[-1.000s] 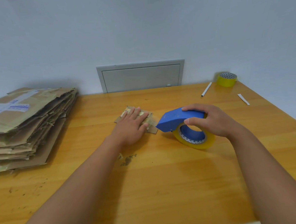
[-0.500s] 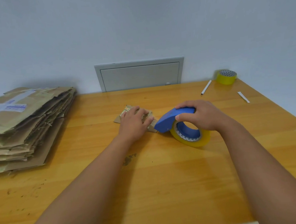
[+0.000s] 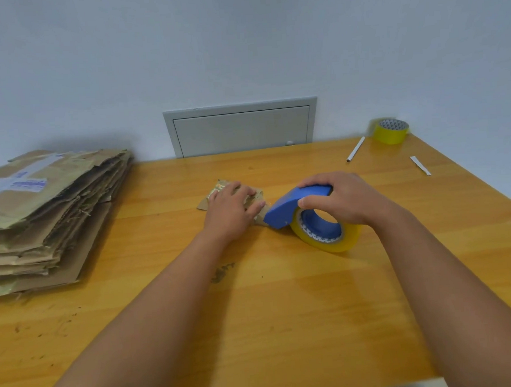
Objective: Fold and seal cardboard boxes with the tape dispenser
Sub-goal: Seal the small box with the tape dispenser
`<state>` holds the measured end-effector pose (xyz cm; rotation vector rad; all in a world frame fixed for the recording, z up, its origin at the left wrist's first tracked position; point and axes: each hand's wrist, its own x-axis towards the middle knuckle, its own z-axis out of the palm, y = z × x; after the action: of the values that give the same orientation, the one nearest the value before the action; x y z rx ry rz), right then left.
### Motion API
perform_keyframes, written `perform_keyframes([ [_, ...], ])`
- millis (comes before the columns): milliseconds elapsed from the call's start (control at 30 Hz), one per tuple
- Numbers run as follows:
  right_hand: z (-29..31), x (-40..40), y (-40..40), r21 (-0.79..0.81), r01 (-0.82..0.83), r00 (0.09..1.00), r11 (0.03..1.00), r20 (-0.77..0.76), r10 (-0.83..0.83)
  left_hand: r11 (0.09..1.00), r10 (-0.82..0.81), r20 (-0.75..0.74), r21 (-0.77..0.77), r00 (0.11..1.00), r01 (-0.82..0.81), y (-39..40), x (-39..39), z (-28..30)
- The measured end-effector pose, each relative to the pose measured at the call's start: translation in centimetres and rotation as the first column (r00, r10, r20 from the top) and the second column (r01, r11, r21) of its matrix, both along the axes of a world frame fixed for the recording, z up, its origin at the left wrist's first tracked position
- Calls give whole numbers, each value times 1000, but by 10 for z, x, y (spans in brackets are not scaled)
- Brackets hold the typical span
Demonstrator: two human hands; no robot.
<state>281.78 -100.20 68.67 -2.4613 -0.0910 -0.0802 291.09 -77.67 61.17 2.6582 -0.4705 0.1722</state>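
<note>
At the far left of the wooden table (image 3: 287,327) we see a stack of flattened cardboard boxes (image 3: 47,214), the top one crossed with pale tape and a blue-printed label. Near the middle lies a small, crumpled scrap of cardboard (image 3: 217,187) with bits of tape on it. Our left hand (image 3: 229,208) rests palm down on that scrap, fingers bent over it and pressing it to the table; we cannot tell whether they actually pinch it. Just to the right, its blue nose touching the scrap's edge, stands the tape dispenser (image 3: 297,205), loaded with a roll of clear yellowish tape (image 3: 326,233). Our right hand (image 3: 348,199) grasps the dispenser from above, fingers curled over its blue top and thumb against the side. Behind, a grey wall panel (image 3: 240,128) meets the table's back edge. Further right lie a white stick (image 3: 355,149), a spare yellow tape roll (image 3: 390,131) in the corner, and a white paper strip (image 3: 420,165).
</note>
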Motion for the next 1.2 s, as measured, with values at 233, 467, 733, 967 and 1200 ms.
perform_keyframes([
  [233, 3, 8, 4, -29, -18, 999, 999, -41, 17, 999, -42, -23, -11, 999, 42, 4, 4, 2],
  [467, 2, 7, 8, -31, 18, 1000, 999, -19, -18, 1000, -26, 1, -11, 1000, 26, 0, 2, 1],
  [733, 4, 16, 10, -76, -23, 998, 997, -54, 19, 999, -46, 9, -10, 999, 46, 1, 4, 1],
  [967, 7, 19, 12, -92, -30, 998, 995, -65, 24, 997, -79, 12, 9, 997, 79, 1, 7, 3],
  [1200, 14, 19, 22, -118, -38, 995, 992, -92, 28, 998, -45, 37, 36, 998, 44, -4, 7, 0],
])
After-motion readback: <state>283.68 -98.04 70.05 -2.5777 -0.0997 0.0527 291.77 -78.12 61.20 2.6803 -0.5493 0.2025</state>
